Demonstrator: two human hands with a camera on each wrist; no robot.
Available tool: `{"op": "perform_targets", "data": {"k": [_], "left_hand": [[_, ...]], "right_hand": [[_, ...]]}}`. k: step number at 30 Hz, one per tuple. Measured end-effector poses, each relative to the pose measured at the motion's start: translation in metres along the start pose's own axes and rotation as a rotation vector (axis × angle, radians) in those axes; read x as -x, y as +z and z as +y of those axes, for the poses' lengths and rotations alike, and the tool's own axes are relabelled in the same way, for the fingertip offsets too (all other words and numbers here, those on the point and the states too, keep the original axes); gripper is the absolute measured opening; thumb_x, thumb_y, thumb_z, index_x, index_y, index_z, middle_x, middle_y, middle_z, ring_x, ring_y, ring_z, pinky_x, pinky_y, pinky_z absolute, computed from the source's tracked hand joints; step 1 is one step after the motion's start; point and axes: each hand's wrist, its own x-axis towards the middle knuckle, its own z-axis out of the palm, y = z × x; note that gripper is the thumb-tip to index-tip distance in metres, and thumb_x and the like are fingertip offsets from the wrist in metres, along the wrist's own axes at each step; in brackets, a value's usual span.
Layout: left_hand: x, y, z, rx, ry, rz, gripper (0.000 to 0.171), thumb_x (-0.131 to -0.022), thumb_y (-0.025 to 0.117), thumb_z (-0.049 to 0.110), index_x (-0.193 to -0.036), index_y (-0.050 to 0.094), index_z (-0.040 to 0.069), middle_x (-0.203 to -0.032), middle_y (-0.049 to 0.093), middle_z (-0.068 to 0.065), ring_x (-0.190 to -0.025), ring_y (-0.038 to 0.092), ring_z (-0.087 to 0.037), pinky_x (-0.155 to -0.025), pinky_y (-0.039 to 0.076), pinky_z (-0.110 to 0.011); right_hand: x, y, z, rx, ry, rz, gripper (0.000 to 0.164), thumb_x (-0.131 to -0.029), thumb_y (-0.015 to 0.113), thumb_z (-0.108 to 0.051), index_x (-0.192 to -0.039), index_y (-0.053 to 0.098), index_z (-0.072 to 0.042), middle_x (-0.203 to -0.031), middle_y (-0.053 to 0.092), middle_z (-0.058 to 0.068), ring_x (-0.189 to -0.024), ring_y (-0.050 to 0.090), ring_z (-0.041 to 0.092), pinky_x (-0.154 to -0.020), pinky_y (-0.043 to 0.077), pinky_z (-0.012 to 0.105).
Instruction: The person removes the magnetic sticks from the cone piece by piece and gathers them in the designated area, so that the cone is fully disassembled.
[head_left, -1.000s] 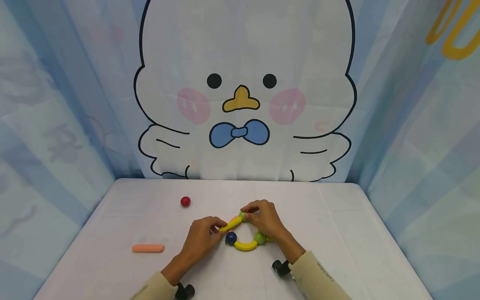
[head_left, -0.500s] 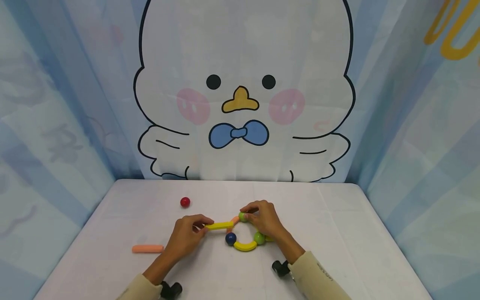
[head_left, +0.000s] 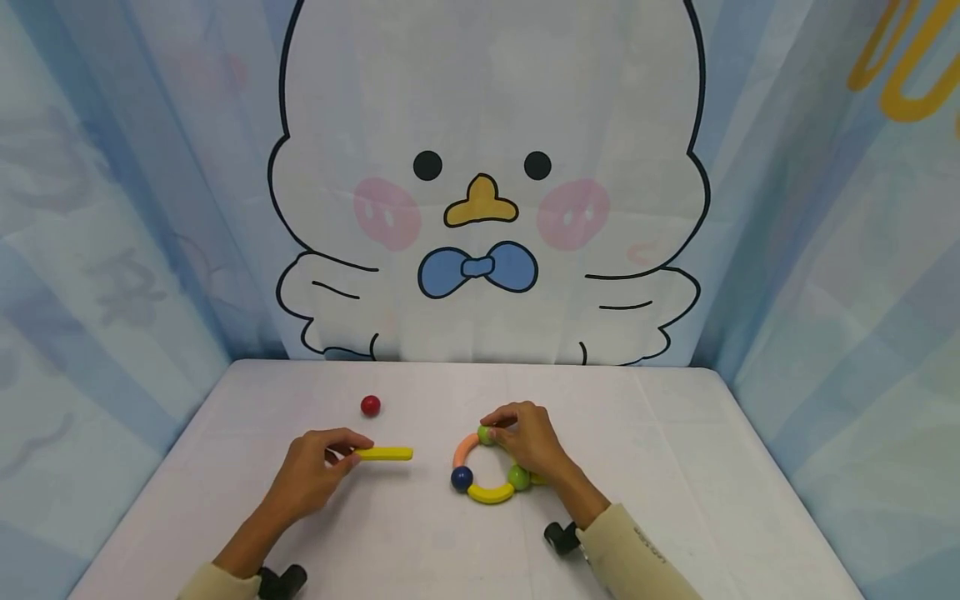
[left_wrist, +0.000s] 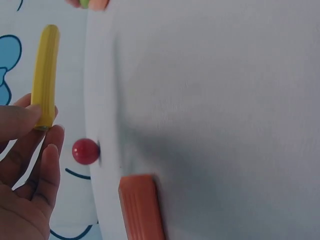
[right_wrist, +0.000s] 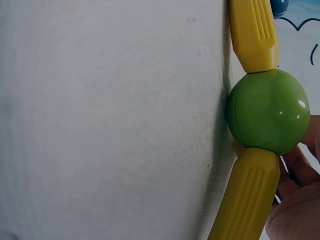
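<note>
Left hand (head_left: 311,471), thumb and fingers pinching one end of a yellow bar (head_left: 388,454). The bar lies nearly level above the tabletop (head_left: 637,467), its free end directed toward a curved chain (head_left: 495,498) of balls and arcs and standing apart from it.

Right hand (head_left: 534,437), thumb and fingers pinching the upper green ball (head_left: 484,435) at the chain's far side. From this ball the chain runs in contact through an orange arc (head_left: 463,450), a blue ball (head_left: 461,477), a yellow arc (head_left: 482,493) and the lower green ball (head_left: 518,477) to a second yellow piece (head_left: 537,478), partly covered by the right hand; whether the loop closes there cannot be told. The right wrist view shows the lower green ball touching a yellow piece on either side.

A red ball (head_left: 371,406) rests on the tabletop toward the far edge, beyond the yellow bar. An orange bar (left_wrist: 142,207), seen in the left wrist view, lies on the tabletop. Behind stands a backdrop (head_left: 480,108) with a cartoon figure wearing a blue bow tie.
</note>
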Motion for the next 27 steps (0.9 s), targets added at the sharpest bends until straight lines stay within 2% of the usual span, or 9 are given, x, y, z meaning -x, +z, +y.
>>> {"op": "perform_targets", "data": {"k": [3, 9, 16, 22, 27], "left_hand": [[0.001, -0.011, -0.009, -0.027, -0.025, -0.018, 0.026, -0.095, 0.076, 0.001, -0.115, 0.081, 0.016, -0.114, 0.078, -0.003, -0.092, 0.063, -0.018, -0.086, 0.06, -0.036], [0.0, -0.028, -0.034, -0.082, 0.005, -0.023, 0.022, -0.094, 0.076, -0.001, -0.111, 0.081, 0.012, -0.111, 0.08, -0.005, -0.092, 0.064, -0.018, -0.086, 0.061, -0.038], [0.002, -0.044, -0.063, -0.108, -0.002, -0.036, 0.024, -0.095, 0.073, -0.003, -0.112, 0.08, 0.011, -0.113, 0.079, -0.007, -0.095, 0.066, -0.02, -0.089, 0.061, -0.046], [0.004, -0.052, -0.078, -0.123, 0.008, -0.046, 0.023, -0.094, 0.073, -0.003, -0.112, 0.079, 0.009, -0.112, 0.078, -0.007, -0.096, 0.068, -0.021, -0.088, 0.06, -0.047], [0.003, -0.055, -0.086, -0.129, -0.024, -0.065, 0.02, -0.095, 0.073, -0.001, -0.112, 0.079, 0.008, -0.113, 0.078, -0.009, -0.096, 0.068, -0.021, -0.089, 0.06, -0.048]], "right_hand": [[0.0, 0.0, 0.0, -0.002, 0.008, -0.004, 0.015, -0.097, 0.076, -0.007, -0.105, 0.083, -0.018, -0.104, 0.082, -0.004, -0.111, 0.073, 0.023, -0.102, 0.057, 0.049], [0.0, 0.001, 0.001, -0.003, 0.008, -0.001, 0.015, -0.097, 0.076, -0.008, -0.106, 0.083, -0.017, -0.104, 0.082, -0.004, -0.11, 0.073, 0.023, -0.103, 0.057, 0.049], [0.0, 0.0, 0.001, -0.006, -0.003, 0.002, 0.015, -0.097, 0.076, -0.007, -0.106, 0.083, -0.017, -0.104, 0.082, -0.004, -0.11, 0.073, 0.023, -0.102, 0.057, 0.049], [0.0, 0.0, 0.0, -0.008, 0.002, -0.002, 0.016, -0.097, 0.076, -0.007, -0.106, 0.083, -0.017, -0.104, 0.081, -0.004, -0.112, 0.072, 0.024, -0.103, 0.057, 0.049], [0.001, 0.0, 0.0, -0.008, -0.001, -0.003, 0.016, -0.097, 0.076, -0.007, -0.106, 0.083, -0.018, -0.104, 0.081, -0.005, -0.111, 0.072, 0.023, -0.103, 0.057, 0.049]]}}
